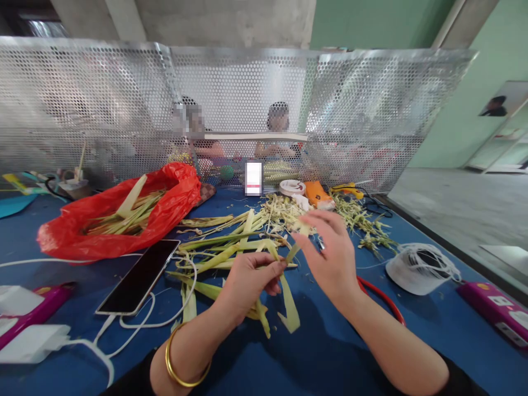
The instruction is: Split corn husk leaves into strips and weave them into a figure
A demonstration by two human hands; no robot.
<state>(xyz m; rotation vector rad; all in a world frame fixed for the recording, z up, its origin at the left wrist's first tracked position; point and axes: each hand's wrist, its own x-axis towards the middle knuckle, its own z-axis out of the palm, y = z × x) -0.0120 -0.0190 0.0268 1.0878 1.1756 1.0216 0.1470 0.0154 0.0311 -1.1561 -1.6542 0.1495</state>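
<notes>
At the near middle of the counter (322,357), a pale green leaf strip (290,313) is caught in the left hand (247,278), pinched between thumb and fingers. Its loose lower end hangs toward six o'clock, and what seems to be its upper part runs up toward one o'clock. The right hand (330,247) is there, thumb and fingers somewhat parted around that upper end; whether they press on it I cannot tell.

The step in hand looks like working one strip between both hands, perhaps splitting or straightening it. The next move would seem to call for a firm left pinch as an anchor, with the right fingertips guiding the upper end gently, since so thin a leaf could tear.

The left forearm (206,341), with a gold bangle (168,357), comes in from seven o'clock, its wrist bent and fingers curled. The right forearm (391,335) enters from four o'clock, its hand raised higher, palm turned inward.

Farther out from the strip, loose leaves (218,256) lie toward ten o'clock, shredded scraps (284,212) at twelve, a phone (140,280) at nine, and a white spool (406,275) at three.
</notes>
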